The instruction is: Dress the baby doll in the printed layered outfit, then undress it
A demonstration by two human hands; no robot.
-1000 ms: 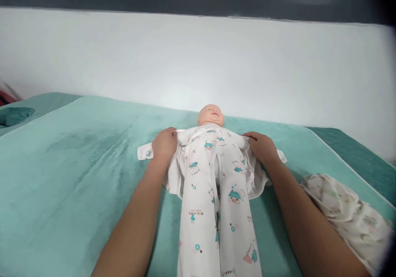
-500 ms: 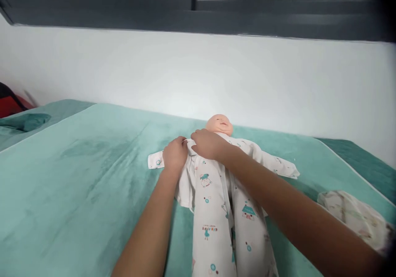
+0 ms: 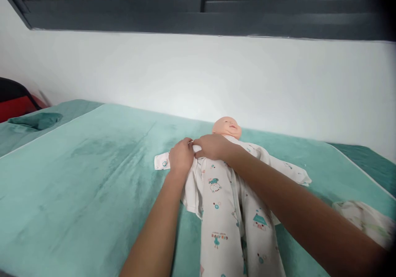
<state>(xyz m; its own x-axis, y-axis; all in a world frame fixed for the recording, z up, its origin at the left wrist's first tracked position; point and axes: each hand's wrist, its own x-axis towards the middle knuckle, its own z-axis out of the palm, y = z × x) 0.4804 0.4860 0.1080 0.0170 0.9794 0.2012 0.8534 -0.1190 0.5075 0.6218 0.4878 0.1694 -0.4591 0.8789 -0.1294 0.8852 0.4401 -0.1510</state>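
Note:
A baby doll (image 3: pixel 227 127) lies on its back, its head toward the wall. White printed baby clothes (image 3: pixel 216 211) cover its body, with both sleeves stretched out sideways and the legs running toward me. My left hand (image 3: pixel 182 156) is closed on the cloth at the doll's shoulder, on the left side of the view. Right beside it, my right hand (image 3: pixel 213 146) lies across the chest, fingers bent and pinching the same white cloth. The fingertips of both hands nearly meet. What exactly lies between them is partly hidden.
A teal plush sheet (image 3: pixel 93 194) covers the bed. At the right lies a crumpled pale patterned cloth (image 3: pixel 361 219), partly behind my forearm. A red and black item (image 3: pixel 15 104) stands at the far left. Behind the bed rise a white wall (image 3: pixel 173 71) and a dark window frame (image 3: pixel 123 17).
The whole scene has shifted slightly to the right in view. My right hand has drawn down a little and its fingers are more bent at the cloth; my left hand keeps its hold.

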